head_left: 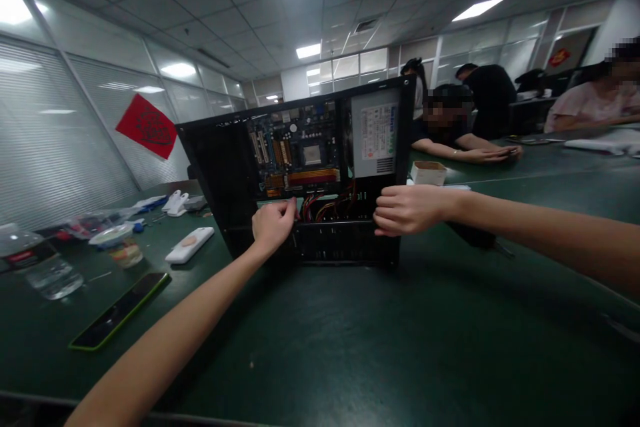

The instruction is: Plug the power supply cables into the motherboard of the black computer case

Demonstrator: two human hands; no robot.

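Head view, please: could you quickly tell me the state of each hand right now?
Left hand: curled shut at the red cables; grip cannot be told.
Right hand: closed on the edge of the computer case.

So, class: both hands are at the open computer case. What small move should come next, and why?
Probably close the fingers of the left hand on the red cables and ease them gently outward. That hand is curled right at the bundle below the motherboard, grip unclear, while the right hand grips the computer case edge, steadying it.
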